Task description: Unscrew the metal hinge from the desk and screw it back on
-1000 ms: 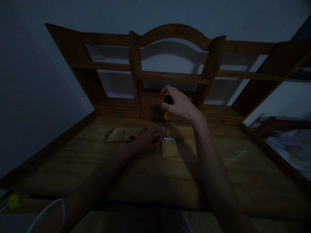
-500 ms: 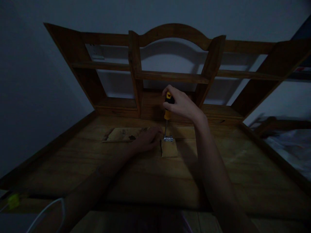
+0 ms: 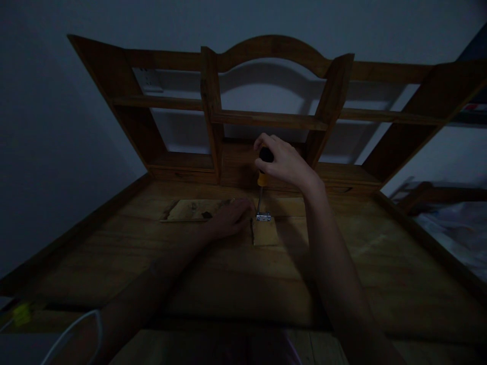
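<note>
My right hand [image 3: 279,158] is closed around the black and yellow handle of a screwdriver [image 3: 262,178]. The screwdriver stands nearly upright, and its shaft runs down to a small metal hinge [image 3: 263,217]. That hinge sits where a small square wooden piece [image 3: 265,233] meets a long thin wooden board [image 3: 190,210]. Just left of the hinge, my left hand [image 3: 232,217] lies across the long board, fingers and thumb about its edges. Dim light hides the fingertips and the screwdriver's exact contact point.
A wooden desktop [image 3: 182,289] lies beneath the work. Behind it rises a wooden shelf unit [image 3: 266,119] against the wall, with a wall socket [image 3: 150,80] at its left. A yellow object [image 3: 22,314] is at lower left. Pale bedding [image 3: 456,233] shows at right.
The screwdriver handle has turned a little in my right hand: the yellow patch near its top no longer shows. My left hand, the hinge and the wooden pieces stay in place.
</note>
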A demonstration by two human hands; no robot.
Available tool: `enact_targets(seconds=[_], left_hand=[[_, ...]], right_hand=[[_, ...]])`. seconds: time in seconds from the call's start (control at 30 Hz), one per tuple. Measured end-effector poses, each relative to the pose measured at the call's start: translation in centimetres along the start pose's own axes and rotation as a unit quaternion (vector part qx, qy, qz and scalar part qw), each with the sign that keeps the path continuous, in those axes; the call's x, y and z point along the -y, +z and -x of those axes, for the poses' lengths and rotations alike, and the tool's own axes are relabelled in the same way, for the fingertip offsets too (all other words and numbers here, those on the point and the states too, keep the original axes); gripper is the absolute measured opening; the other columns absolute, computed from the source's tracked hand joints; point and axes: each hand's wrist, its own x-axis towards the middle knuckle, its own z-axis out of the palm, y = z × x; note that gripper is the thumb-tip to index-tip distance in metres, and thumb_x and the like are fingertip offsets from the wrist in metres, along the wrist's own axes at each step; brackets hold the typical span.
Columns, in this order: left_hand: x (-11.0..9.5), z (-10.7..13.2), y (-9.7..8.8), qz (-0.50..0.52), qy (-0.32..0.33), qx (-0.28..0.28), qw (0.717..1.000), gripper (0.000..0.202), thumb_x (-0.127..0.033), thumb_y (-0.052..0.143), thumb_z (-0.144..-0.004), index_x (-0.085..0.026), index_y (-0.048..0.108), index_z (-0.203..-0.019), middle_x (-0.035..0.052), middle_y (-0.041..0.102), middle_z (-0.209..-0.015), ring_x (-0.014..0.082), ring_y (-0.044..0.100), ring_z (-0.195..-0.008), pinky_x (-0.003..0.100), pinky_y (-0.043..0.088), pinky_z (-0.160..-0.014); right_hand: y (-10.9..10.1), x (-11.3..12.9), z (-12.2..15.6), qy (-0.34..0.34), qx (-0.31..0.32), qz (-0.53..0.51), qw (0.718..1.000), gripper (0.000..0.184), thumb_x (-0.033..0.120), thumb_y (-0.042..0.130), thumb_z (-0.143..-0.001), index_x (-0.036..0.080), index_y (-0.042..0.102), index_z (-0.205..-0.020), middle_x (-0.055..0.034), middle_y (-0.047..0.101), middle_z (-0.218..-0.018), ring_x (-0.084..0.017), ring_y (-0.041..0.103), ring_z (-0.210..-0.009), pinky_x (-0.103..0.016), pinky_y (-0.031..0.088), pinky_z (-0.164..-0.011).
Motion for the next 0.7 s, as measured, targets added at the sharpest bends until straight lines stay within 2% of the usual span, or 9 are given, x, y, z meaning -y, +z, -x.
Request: enact_targets(seconds=[0.13,0.3,0.43,0.53,0.7], left_hand=[[0.28,0.14,0.14,-0.006,0.010,0.005,1.000,0.037,-0.015,0.048,-0.091,-0.023,0.050,-0.128,0.0093,0.055,-0.133,0.0255,0.051,-0.126,0.043,0.043,-0.108],[0.71,0.23,0.37,-0.038,0.001,0.007,0.999,0.041,-0.020,0.050,-0.092,-0.022,0.050,-0.134,0.0116,0.052,-0.141,0.0282,0.050,-0.130,0.047,0.042,-0.110],[0.69,0.18,0.32,-0.029,0.010,0.016,0.999,0.042,-0.018,0.050,-0.091,-0.023,0.052,-0.133,0.0105,0.054,-0.139,0.0277,0.051,-0.129,0.046,0.044,-0.109],[0.73,0.20,0.34,-0.029,0.010,0.015,0.999,0.042,-0.017,0.050,-0.090,-0.023,0.054,-0.132,0.0105,0.052,-0.142,0.0275,0.051,-0.129,0.046,0.044,-0.108],[0.77,0.12,0.38,-0.032,0.023,0.008,0.999,0.040,-0.016,0.049,-0.091,-0.025,0.057,-0.129,0.0088,0.053,-0.137,0.0260,0.052,-0.127,0.045,0.044,-0.108]], right_hand=[[-0.04,0.00,-0.04,-0.008,0.000,0.021,1.000,0.018,0.030,0.054,-0.090,0.026,0.062,-0.105,-0.0059,0.067,-0.108,-0.028,0.062,-0.101,-0.045,0.045,-0.092],[-0.04,0.37,-0.04,0.001,-0.007,0.024,1.000,0.027,0.030,0.057,-0.086,0.025,0.060,-0.112,-0.0076,0.064,-0.114,-0.028,0.061,-0.100,-0.045,0.046,-0.089],[0.06,0.54,-0.09,0.001,-0.004,0.021,1.000,0.020,0.036,0.057,-0.090,0.026,0.060,-0.107,-0.0061,0.066,-0.107,-0.027,0.061,-0.097,-0.043,0.046,-0.088],[-0.04,0.59,-0.05,-0.002,-0.004,0.036,0.999,0.014,0.034,0.055,-0.091,0.025,0.061,-0.101,-0.0058,0.066,-0.103,-0.026,0.061,-0.095,-0.042,0.045,-0.088],[-0.17,0.73,0.05,0.005,0.000,0.025,1.000,0.022,0.029,0.057,-0.085,0.025,0.058,-0.106,-0.0064,0.065,-0.109,-0.027,0.061,-0.096,-0.043,0.044,-0.088]])
